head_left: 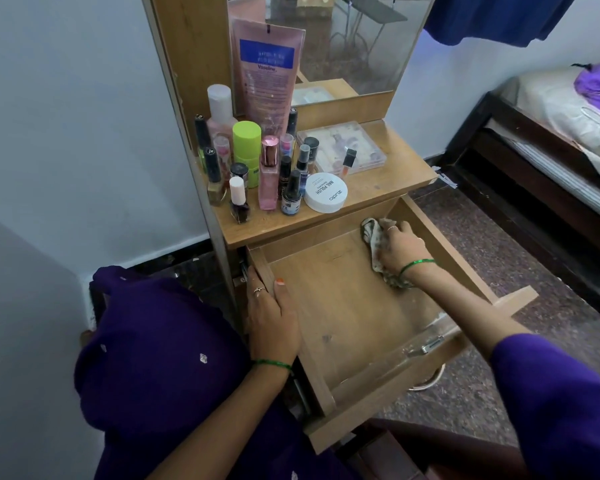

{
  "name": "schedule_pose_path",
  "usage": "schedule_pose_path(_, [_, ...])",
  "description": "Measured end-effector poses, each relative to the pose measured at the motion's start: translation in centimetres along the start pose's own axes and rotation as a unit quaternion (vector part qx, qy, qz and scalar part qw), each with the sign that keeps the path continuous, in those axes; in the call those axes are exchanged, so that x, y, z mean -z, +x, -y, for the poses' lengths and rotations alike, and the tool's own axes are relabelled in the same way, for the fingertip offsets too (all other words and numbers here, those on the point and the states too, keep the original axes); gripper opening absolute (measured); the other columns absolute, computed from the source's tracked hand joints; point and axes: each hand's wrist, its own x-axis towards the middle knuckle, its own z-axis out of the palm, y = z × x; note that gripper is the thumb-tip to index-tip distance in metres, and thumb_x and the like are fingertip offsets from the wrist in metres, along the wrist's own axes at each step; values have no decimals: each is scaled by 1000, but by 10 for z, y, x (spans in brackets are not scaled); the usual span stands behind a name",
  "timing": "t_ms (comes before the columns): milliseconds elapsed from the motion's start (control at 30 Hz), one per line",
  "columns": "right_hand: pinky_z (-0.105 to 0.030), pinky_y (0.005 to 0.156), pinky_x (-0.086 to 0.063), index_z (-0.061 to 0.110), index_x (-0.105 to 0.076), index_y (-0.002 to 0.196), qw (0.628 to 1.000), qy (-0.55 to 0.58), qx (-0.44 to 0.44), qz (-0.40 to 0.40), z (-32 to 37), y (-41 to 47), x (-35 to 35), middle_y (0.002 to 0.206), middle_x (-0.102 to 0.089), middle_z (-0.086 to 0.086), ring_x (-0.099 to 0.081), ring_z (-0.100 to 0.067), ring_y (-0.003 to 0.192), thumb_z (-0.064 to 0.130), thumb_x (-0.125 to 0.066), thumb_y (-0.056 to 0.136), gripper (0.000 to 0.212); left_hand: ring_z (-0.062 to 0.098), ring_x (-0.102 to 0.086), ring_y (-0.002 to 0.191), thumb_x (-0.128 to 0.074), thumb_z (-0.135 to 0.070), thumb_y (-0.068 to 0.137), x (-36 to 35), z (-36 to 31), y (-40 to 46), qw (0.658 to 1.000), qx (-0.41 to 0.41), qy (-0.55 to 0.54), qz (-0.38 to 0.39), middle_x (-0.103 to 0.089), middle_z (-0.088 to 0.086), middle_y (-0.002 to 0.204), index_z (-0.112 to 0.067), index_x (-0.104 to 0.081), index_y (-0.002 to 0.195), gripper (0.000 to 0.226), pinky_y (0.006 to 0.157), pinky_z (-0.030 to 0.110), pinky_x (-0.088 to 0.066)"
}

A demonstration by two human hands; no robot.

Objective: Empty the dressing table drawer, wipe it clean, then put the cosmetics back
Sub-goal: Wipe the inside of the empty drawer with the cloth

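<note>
Surface [378,188] packed with cosmetics [257,161]. Drawer [343,306] bare; right hand [400,249] presses cloth [373,233] at 1 o'clock corner, left hand [272,320] grips 9 o'clock wall.

We get soft, even daylight here, brightest on the pale blue-white wall [66,116]. The pulled-out wooden drawer [347,306] holds only faint shadows. Wide-angle bending warps the edges, the dusty rectangular mirror [354,46] looks hazy, and everything's slightly soft.
</note>
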Motion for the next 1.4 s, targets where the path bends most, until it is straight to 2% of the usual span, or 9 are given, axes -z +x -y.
schedule_pose_path(133, [-43,93,-46,8,-49,123,993,-59,105,3,38,-31,-11,118,-43,-8,-50,-37,115,14,-55,83,40,4,-40,123,-37,-26,101,1,-2,0,1000,-1,-10,1,-41,3,146,-16,-22,149,52,92,5,-28])
schedule_pose_path(367, [-36,102,-36,9,-50,126,955,-35,292,30,115,-76,-44,141,-36,-8,-48,-33,117,19,-53,89,39,17,-38,135,-34,-27,101,3,0,-1,1000,-6,-21,11,-36,7,150,-14,-21,150,52,109,24,-31])
schedule_pose_path(533, [-41,103,-39,14,-46,132,926,-60,369,53,97,-71,-50,142,-36,-4,-47,-34,116,24,-58,86,49,4,-40,121,-35,-25,101,2,-2,-2,1000,-17,-9,8,-41,7,145,-14,-23,149,52,92,7,-30])
schedule_pose_path(800, [-38,91,-49,22,-41,137,956,-56,270,94,26,-59,-28,141,-42,-3,-53,-34,113,5,-55,81,60,23,-52,120,-35,-27,101,1,1,-1,1000,-8,-18,18,-49,12,135,-14,-24,148,50,103,41,-44])
schedule_pose_path(933, [-36,84,-49,15,-51,118,977,-128,156,70,-18,-35,13,122,-55,-10,-59,-34,104,10,-58,83,35,22,-52,119,-34,-29,100,1,1,-2,1000,-14,-13,17,-49,12,136,-15,-23,148,51,103,41,-45])
schedule_pose_path(1033, [-27,78,-43,14,-56,111,993,-53,109,-12,-24,-26,44,115,-55,-8,-57,-27,101,12,-59,84,27,20,-51,121,-34,-30,101,2,0,-3,1000,-14,-17,20,-48,11,137,-16,-22,149,51,103,39,-45])
schedule_pose_path(1133, [-23,87,-38,12,-53,117,985,62,152,-51,5,-42,57,115,-51,-9,-53,-24,105,4,-65,76,44,21,-52,119,-34,-30,100,1,-2,-3,999,-9,-24,20,-49,11,135,-18,-22,149,51,103,40,-45])
schedule_pose_path(1233, [-22,85,-40,9,-54,114,968,44,245,-30,45,-75,29,108,-57,-11,-55,-28,100,9,-66,72,44,24,-54,116,-33,-31,101,1,-2,-3,1000,3,-25,17,-51,12,133,-18,-22,149,51,101,40,-45])
schedule_pose_path(1400, [-32,90,-41,15,-39,135,958,41,262,111,59,-108,-27,132,-36,-12,-52,-33,110,1,-61,79,61,30,-56,114,-36,-31,100,2,2,-1,1000,8,-13,20,-54,19,129,-14,-23,148,52,98,46,-47])
